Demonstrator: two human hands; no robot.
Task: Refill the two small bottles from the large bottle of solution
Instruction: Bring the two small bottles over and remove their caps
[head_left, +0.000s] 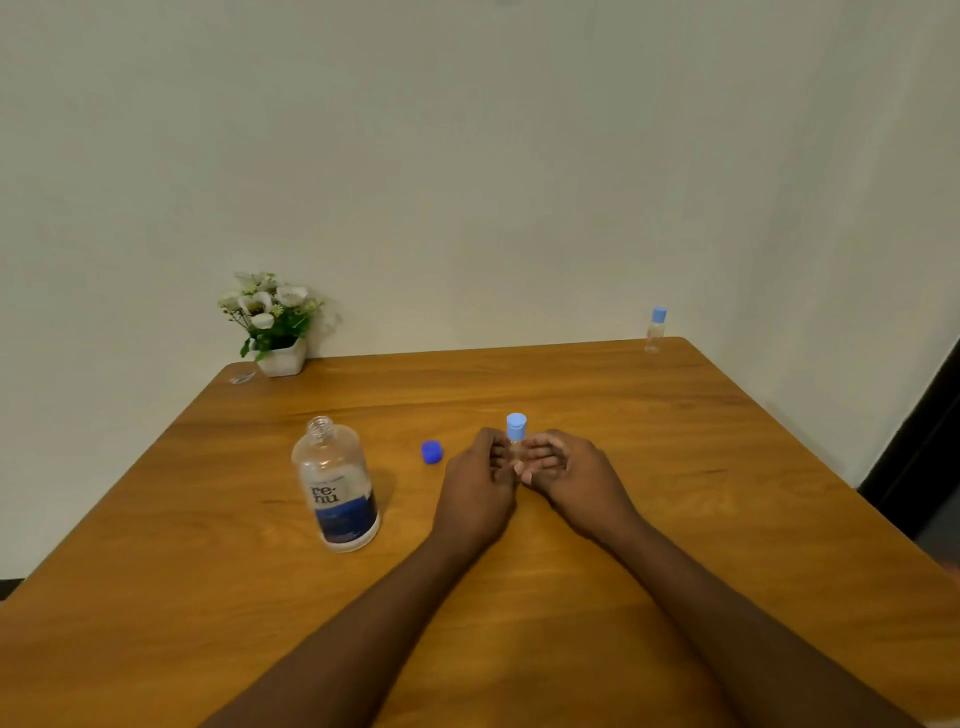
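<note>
1. A pot of white flowers (280, 358) stands at the far left corner of the table (675, 519).
2. The large bottle (337, 483) stands upright and uncapped, left of both hands. Its dark blue cap (431, 451) lies between it and the left hand.
3. The left hand (478, 488) curls its fingers against the left side of the near small bottle (516, 428), holding it.
4. That bottle stands upright between the hands, its light blue cap on.
5. The right hand (566, 473) curls round the bottle's right side, gripping it too.
6. The far small bottle (656, 330) stands capped at the far right corner, well apart from both hands.
</note>
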